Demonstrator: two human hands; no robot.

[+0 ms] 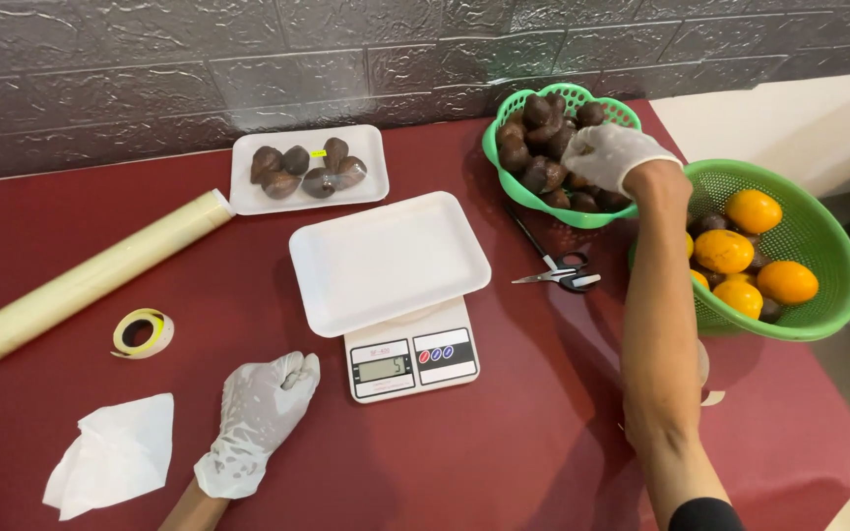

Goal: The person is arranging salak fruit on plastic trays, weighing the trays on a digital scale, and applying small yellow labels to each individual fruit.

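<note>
Dark red cloth point(504, 452) covers the table under a grey brick wall point(150, 59). At the far left lies a roll of film point(91, 280), slanting up toward the wall, and just beside its lower half sits a small reel of yellow stickers point(142, 332). Below that a white tissue point(115, 454) lies crumpled near the edge. The left hand point(260, 408), in a thin clear glove, rests on the cloth with its fingers curled loosely together and nothing in them. Further back a white tray point(371, 162) holds a few brown scaly fruits, wrapped in film. In the middle a white scale point(411, 359) stands with an empty foam tray point(389, 258) on its platform. To the right of it black-handled scissors point(555, 267) lie on the cloth. The right hand point(610, 152), gloved in white, reaches into the near green basket point(496, 147) and its fingers are down among the brown fruit point(533, 147); whether they are clamped on one cannot be told. Just right, touching it, a larger green basket point(828, 256) holds oranges point(755, 246) over a few brown fruits
</note>
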